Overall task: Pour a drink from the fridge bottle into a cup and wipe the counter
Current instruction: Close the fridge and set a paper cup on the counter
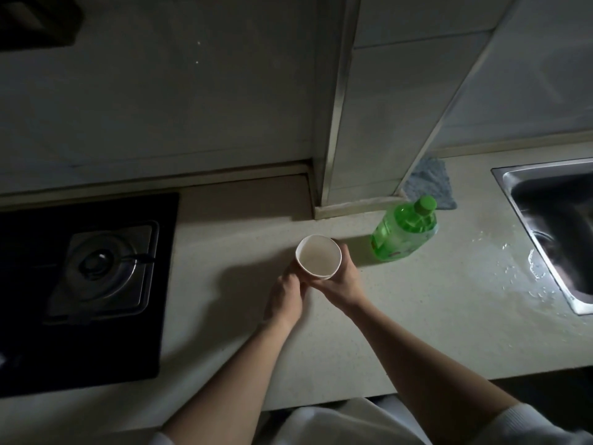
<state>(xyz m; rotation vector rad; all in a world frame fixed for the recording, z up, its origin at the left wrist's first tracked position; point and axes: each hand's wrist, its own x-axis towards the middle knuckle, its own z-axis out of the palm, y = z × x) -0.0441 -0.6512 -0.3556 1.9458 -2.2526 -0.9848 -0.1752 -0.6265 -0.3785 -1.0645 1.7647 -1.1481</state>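
An upright white paper cup (318, 258) is left of a capped green bottle (402, 234), blue cloth (430, 184) behind.

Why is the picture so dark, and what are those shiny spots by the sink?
Head view: dim light throughout, the stove nearly black; the white cup and green bottle stand out brightest, casting shadows leftward on the counter; shiny spots beside the sink are glare on wet patches; wall edges lean, from the wide lens.
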